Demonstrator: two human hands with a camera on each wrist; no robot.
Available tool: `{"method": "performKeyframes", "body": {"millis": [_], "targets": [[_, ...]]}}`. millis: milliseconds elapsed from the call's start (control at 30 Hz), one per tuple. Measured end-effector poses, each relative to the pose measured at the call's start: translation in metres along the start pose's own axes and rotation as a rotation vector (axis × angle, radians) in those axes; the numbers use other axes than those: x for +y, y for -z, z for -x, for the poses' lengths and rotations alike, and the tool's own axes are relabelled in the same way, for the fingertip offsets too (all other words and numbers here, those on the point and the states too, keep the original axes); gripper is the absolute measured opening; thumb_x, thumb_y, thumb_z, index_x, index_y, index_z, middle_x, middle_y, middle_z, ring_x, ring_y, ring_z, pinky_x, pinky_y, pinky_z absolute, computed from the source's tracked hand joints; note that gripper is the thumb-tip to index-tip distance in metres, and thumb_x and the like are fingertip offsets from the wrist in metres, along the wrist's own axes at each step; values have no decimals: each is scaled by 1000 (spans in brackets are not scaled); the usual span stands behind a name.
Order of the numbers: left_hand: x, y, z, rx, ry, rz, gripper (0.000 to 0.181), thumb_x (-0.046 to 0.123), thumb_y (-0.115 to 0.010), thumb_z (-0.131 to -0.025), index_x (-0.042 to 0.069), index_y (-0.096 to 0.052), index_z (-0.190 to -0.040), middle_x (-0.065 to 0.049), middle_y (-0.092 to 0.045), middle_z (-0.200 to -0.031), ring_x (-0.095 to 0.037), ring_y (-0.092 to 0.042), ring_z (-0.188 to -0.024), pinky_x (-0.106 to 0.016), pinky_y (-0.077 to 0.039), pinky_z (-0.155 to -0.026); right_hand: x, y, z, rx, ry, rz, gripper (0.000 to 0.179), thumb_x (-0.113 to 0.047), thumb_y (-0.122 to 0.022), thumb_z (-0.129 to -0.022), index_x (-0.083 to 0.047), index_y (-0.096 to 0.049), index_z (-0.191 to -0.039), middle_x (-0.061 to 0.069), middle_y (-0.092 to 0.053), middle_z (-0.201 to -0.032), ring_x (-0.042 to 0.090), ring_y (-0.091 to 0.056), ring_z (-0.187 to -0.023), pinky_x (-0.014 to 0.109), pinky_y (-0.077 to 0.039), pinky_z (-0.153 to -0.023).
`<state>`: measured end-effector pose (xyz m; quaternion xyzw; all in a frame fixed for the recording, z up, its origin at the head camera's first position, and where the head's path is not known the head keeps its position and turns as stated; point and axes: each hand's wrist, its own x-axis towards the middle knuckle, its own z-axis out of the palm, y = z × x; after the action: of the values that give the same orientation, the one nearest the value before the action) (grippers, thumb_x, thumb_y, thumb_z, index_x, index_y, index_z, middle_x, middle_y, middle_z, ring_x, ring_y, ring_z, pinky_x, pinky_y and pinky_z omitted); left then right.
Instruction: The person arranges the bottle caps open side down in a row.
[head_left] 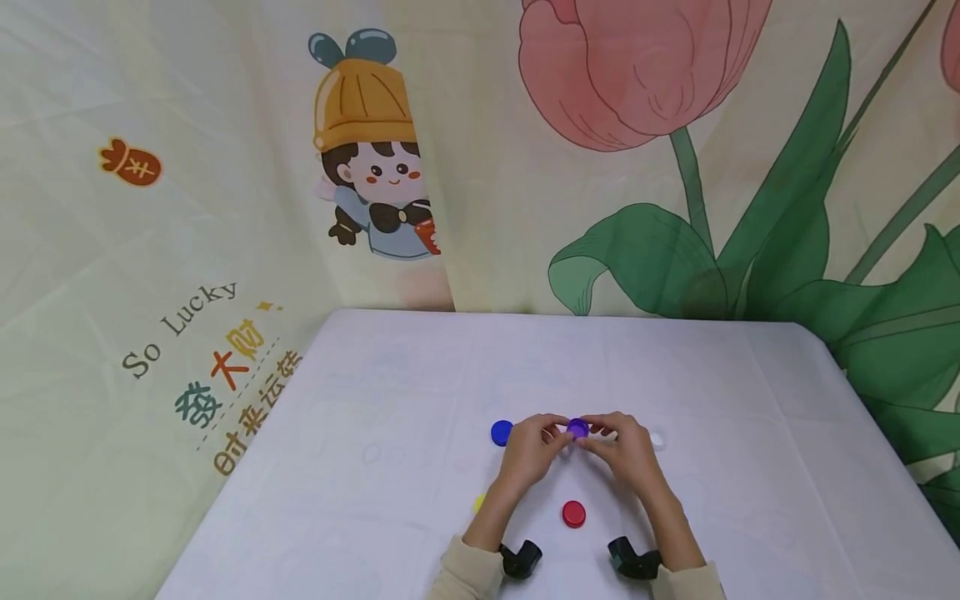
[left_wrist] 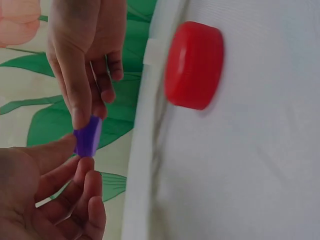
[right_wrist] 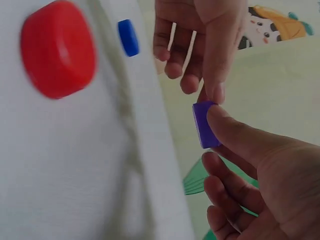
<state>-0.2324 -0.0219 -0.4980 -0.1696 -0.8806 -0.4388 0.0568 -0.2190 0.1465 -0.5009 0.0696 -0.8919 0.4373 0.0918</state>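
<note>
Your left hand [head_left: 531,450] and right hand [head_left: 626,450] pinch the round purple plastic cap [head_left: 577,428] from opposite sides, between thumbs and fingertips; light, even pressure should stop it slipping.

Purple cap [head_left: 577,428], red cap [head_left: 573,513], blue cap [head_left: 501,432], white tabletop [head_left: 397,375], pink-and-green tulip-patterned backdrop [head_left: 480,167]

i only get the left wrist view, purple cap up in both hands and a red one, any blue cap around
Observer: Yes, the head view shows a blue cap beside the left hand.
Operator: anything by the right hand
Observer: A pale round thing lies just past the right hand, on its outer side.
Operator: any other colours
Observer: Something yellow peeks out beside the left forearm, partly hidden.
</note>
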Motion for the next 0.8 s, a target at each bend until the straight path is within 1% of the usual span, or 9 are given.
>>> {"method": "performKeyframes", "body": {"millis": [67, 167, 300, 433, 533, 667, 800], "targets": [[3, 6, 1, -5, -16, 46, 19, 20, -69, -84, 8, -70, -99, 4, -58, -72, -5, -53, -65, -19, -44, -57, -7, 7, 1, 8, 33, 20, 33, -21, -79, -73, -12, -71, -104, -1, -64, -86, 17, -53, -83, 36, -43, -71], [9, 16, 3, -22, -22, 117, 22, 23, -68, -85, 9, -69, -102, 3, -58, -76, -7, -54, -69, -20, -46, -61, -18, 17, 3, 22, 81, 40, 34, -24, -79, -72, -13, -71, -103, -2, -65, -87, 16, -53, -85, 40, -44, -72], [21, 30, 6, -37, -32, 188, 26, 27, -67, -85, 11, -68, -106, 3, -59, -79, -9, -54, -72, -23, -48, -65, -34, 29, 6, 53, 126, 44, 34, -27, -80, -71, -14, -71, -102, -3, -64, -88, 15, -52, -88, 40, -45, -73], [32, 41, 9, -29, -58, 215, 27, 31, -66, -85, 15, -68, -107, 5, -59, -80, -9, -54, -73, -25, -49, -66, -48, 39, 10, 95, 177, 38, 34, -27, -81, -70, -16, -71, -101, -6, -63, -87, 13, -51, -88, 36, -46, -72], [39, 48, 13, -20, -90, 239, 27, 31, -67, -85, 16, -68, -107, 6, -58, -81, -9, -54, -74, -29, -50, -68, -56, 44, 14, 121, 224, 31, 35, -25, -82, -69, -18, -71, -101, -9, -62, -87, 9, -49, -88, 34, -47, -71], [47, 54, 17, -15, -124, 267, 27, 30, -67, -85, 18, -67, -108, 6, -58, -81, -10, -54, -75, -32, -50, -69, -61, 48, 20, 165, 276, 26, 36, -24, -82, -67, -19, -71, -101, -13, -61, -85, 6, -48, -87, 33, -47, -71], [52, 58, 19, -19, -134, 266, 27, 30, -68, -84, 18, -67, -109, 8, -58, -81, -9, -54, -76, -30, -50, -69, -64, 49, 22, 199, 301, 13, 36, -22, -83, -66, -18, -71, -100, -15, -60, -85, 5, -49, -87, 32, -48, -71]]}}
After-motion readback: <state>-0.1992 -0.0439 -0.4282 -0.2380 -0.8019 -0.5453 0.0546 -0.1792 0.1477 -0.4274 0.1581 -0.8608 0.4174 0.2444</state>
